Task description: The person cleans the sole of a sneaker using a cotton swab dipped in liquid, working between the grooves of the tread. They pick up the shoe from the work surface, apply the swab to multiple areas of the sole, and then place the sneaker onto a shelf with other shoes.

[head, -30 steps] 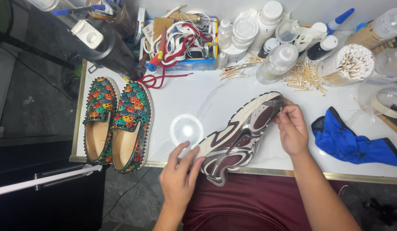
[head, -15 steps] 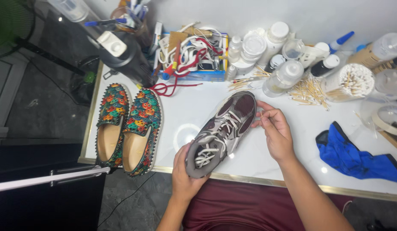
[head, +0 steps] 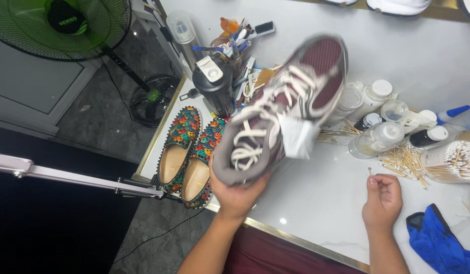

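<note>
Left hand clamped under heel of sneaker, lifted at frame centre, toe toward top, blurred. Right hand lower right, curled over table, pinching what looks like swab. Loafers centre-left, by table edge. Blue cloth in bottom right corner.

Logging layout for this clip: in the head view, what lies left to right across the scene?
Green fan → patterned loafers → left hand holding maroon sneaker → right hand pinching a cotton swab → blue cloth.
</note>
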